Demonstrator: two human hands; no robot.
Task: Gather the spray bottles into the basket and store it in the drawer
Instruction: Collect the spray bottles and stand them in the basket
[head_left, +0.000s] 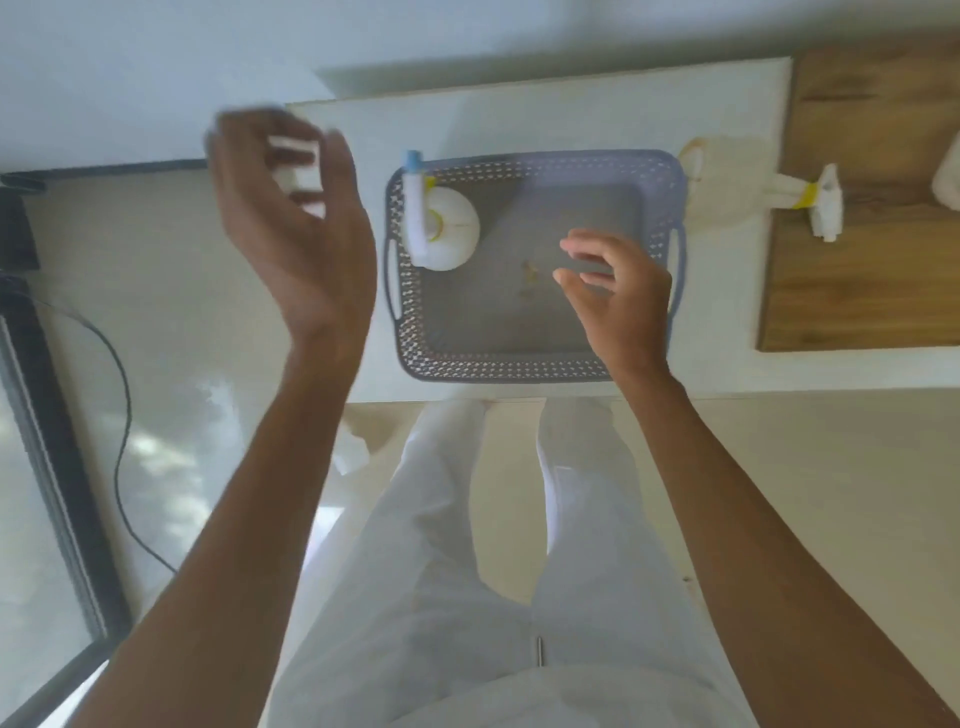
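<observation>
A grey-blue perforated basket (498, 371) sits on the white table (571, 119). One white spray bottle (449, 231) with a blue nozzle tip stands in its left end. A second pale spray bottle (727, 182) lies on its side just right of the basket, with its trigger head over the wooden board. My right hand (618, 296) hovers over the basket's right half, fingers apart and holding nothing. My left hand (296, 218) is raised left of the basket and blurred, fingers curled. White patches show between its fingers, and I cannot tell whether it holds something.
A wooden board (872, 291) covers the table's right part, with another white object (948, 179) cut off at the frame's right edge. A black cable (122, 415) trails over the floor at left, beside a dark-framed glass panel (52, 467). My legs stand against the table's near edge.
</observation>
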